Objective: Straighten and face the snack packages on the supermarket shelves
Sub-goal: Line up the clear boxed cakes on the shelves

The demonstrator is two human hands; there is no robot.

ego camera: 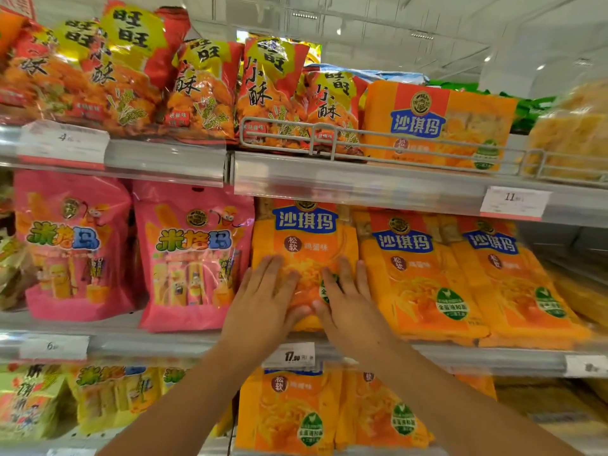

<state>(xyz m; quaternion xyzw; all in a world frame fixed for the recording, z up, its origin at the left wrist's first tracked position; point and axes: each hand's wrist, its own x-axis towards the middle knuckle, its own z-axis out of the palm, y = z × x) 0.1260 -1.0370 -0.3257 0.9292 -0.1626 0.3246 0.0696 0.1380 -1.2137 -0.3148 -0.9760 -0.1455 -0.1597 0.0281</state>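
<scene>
An orange snack package with a blue label (pixel 306 238) stands upright on the middle shelf. My left hand (pixel 265 299) lies flat on its lower left face, fingers straight and spread. My right hand (pixel 348 301) presses flat on its lower right face. The two thumbs nearly meet at the package's bottom edge. Two more orange packages of the same kind (pixel 418 274) (pixel 513 281) lean back to the right of it. Two pink snack bags (pixel 194 255) (pixel 70 245) stand to the left on the same shelf.
The top shelf holds several red and yellow bags (pixel 204 90) and an orange package (pixel 441 123) behind a wire rail (pixel 332 139). Price tags (pixel 291 355) (pixel 515 202) hang on the shelf edges. The lower shelf carries more orange packages (pixel 289 413) and yellow bags (pixel 115 396).
</scene>
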